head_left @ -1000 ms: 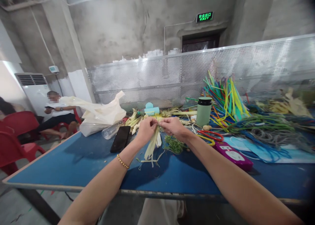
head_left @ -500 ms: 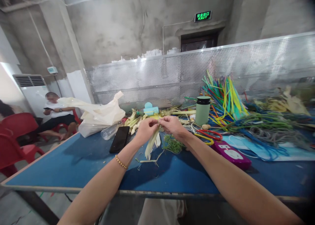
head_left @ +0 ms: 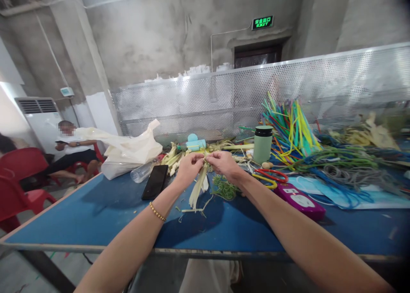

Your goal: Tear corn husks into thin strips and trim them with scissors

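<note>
My left hand (head_left: 188, 168) and my right hand (head_left: 226, 165) meet above the blue table (head_left: 96, 212), fingers pinched on the top of a bundle of pale corn-husk strips (head_left: 197, 188). The strips hang down from my fingers to the table, where thin loose shreds (head_left: 192, 210) lie. A gold bead bracelet is on my left wrist. A small heap of green fibres (head_left: 224, 188) sits just under my right wrist. More pale husks (head_left: 173, 158) are piled behind my hands.
A black phone (head_left: 155, 181), a clear bottle (head_left: 142, 172) and a cream bag (head_left: 128, 150) lie left of my hands. To the right are a green flask (head_left: 262, 144), scissors (head_left: 267, 176), a purple device (head_left: 299, 201) and coloured strips (head_left: 291, 128). A person sits on red chairs at far left.
My hands stay together on the husk bundle, with only small finger movements. The view has shifted slightly.
</note>
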### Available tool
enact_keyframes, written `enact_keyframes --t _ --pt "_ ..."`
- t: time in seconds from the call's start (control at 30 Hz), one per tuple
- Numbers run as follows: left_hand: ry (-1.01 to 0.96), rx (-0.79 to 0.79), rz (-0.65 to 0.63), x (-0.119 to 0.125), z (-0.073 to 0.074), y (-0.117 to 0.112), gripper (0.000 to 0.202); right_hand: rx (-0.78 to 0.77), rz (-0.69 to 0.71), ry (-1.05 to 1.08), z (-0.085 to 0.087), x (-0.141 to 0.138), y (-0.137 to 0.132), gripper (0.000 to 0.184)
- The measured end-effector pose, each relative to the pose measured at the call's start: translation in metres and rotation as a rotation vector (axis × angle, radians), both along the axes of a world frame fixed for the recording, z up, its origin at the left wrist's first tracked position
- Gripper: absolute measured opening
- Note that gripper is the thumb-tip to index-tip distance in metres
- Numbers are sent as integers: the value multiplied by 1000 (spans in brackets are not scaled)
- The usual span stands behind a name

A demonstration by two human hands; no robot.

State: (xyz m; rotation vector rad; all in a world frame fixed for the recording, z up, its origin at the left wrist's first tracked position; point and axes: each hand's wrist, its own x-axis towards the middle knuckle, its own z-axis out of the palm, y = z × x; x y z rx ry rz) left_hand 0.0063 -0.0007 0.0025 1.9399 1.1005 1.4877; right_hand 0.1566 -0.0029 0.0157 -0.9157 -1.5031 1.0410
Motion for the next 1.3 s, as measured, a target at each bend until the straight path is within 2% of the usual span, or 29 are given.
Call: enact_keyframes --t 0.27,0.5,0.63,0.87,0.97,1.07,1.17,1.3 --pt "79 60 8 -2 -2 0 13 18 -2 -11 -4 0 2 23" --pt "74 48 33 -6 -1 1 10 96 19 -33 -1 9 6 30" --pt "78 34 68 -10 -2 7 8 159 -61 -135 -3 17 12 26" --pt "96 50 141 -12 0 9 10 346 -291 -485 -4 20 21 13" --pt "59 100 98 -13 4 5 8 390 -336 -524 -5 18 23 15" --pt "-18 124 -19 -12 7 1 7 369 -304 -512 -8 14 23 16" --pt "-111 21 -209 -11 8 -2 6 379 -225 -516 -10 12 22 19" --pt "-278 -107 -368 -12 9 -4 6 379 -150 -525 -7 15 19 27"
